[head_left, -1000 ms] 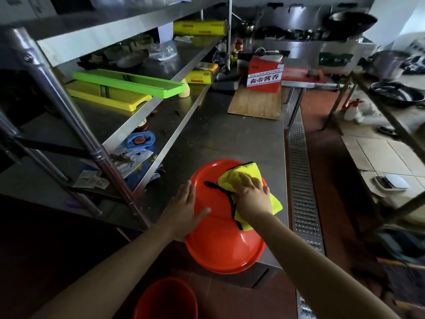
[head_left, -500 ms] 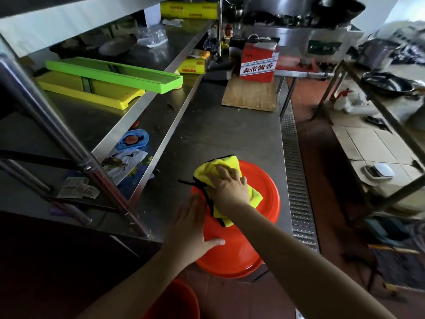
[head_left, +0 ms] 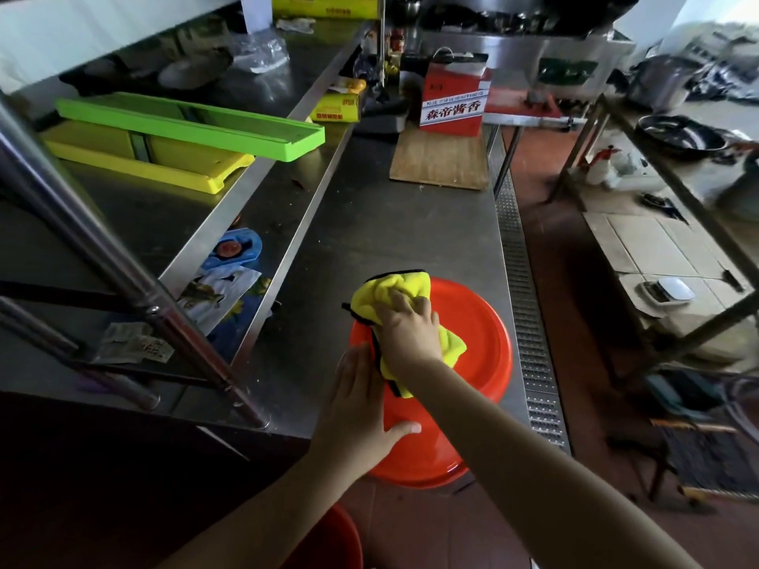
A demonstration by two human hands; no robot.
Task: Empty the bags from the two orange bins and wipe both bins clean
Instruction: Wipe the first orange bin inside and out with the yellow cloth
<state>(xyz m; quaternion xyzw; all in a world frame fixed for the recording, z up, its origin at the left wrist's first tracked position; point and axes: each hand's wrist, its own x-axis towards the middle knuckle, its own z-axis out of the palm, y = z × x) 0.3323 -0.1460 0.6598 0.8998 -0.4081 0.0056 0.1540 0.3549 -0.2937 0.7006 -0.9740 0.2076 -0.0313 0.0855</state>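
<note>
An orange bin (head_left: 472,342) rests upside down on the near end of the steel counter (head_left: 390,232), its rim hanging over the counter's front edge. My right hand (head_left: 406,330) presses a yellow cloth with black trim (head_left: 390,293) onto the bin's far left side. My left hand (head_left: 357,404) lies flat on the bin's left flank, fingers spread, holding nothing. A second orange bin (head_left: 328,540) shows partly at the bottom edge, on the floor below the counter.
A wooden board (head_left: 439,162) and a red box (head_left: 454,102) sit at the counter's far end. Green and yellow trays (head_left: 185,129) lie on the left shelf. A slanted steel post (head_left: 102,248) stands near left. A floor drain grate (head_left: 530,322) runs along the right.
My right hand has pushed the cloth from the middle of the bin toward its far left edge. The left hand has slid slightly down the bin's side.
</note>
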